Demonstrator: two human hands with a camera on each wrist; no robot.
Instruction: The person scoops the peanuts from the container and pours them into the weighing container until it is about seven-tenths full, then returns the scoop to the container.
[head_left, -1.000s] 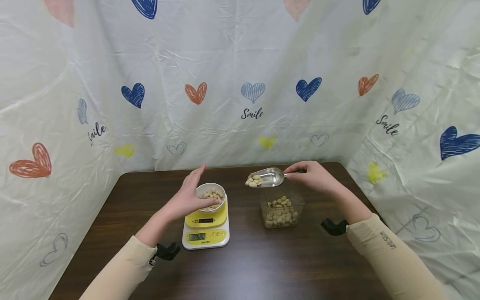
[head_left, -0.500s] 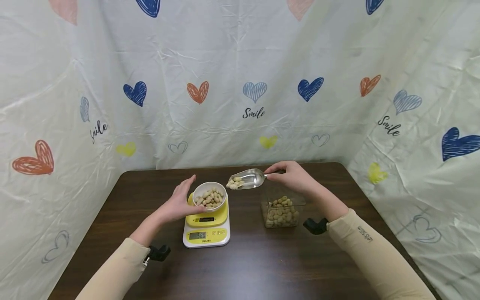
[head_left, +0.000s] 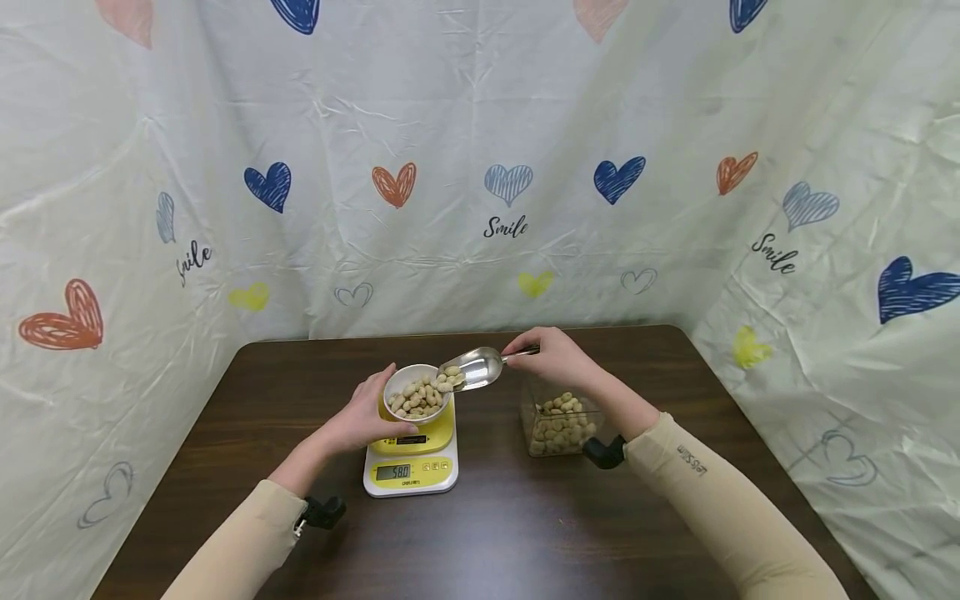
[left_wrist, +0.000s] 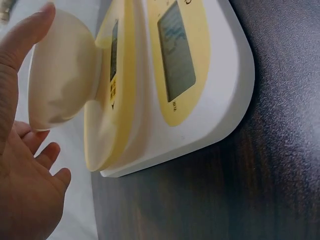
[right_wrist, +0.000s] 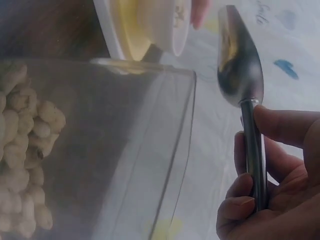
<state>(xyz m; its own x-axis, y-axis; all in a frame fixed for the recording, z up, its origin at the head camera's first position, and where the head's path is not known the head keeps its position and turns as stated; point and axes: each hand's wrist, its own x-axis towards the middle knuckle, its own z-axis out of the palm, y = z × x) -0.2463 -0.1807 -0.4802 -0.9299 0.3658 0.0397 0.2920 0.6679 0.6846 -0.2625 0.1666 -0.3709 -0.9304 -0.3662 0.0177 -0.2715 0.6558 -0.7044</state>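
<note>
A white bowl [head_left: 403, 377] of pale peanuts in the shell [head_left: 416, 400] sits on a yellow-and-white kitchen scale [head_left: 444, 482]. My left hand [head_left: 363, 417] holds the bowl by its side, thumb on the near side and fingers round the far side. In the left wrist view, the thumb lies against the bowl's outer wall [left_wrist: 65, 70]. My right hand [head_left: 551, 357] grips the handle of a metal scoop [head_left: 482, 367]. The scoop tilts down to the left, its mouth over the bowl's right rim, with several peanuts [head_left: 451, 379] at its lip.
A clear plastic box [head_left: 529, 423], partly filled with peanuts [right_wrist: 25, 150], stands below my right forearm, right of the scale. The scale's display [head_left: 393, 472] appears to read 58.0. Behind the dark table [head_left: 510, 533] hangs a white sheet [head_left: 450, 283] printed with hearts.
My right hand has brought the scoop leftward from above the clear box to the bowl's rim and tipped it. My left hand has closed in around the bowl.
</note>
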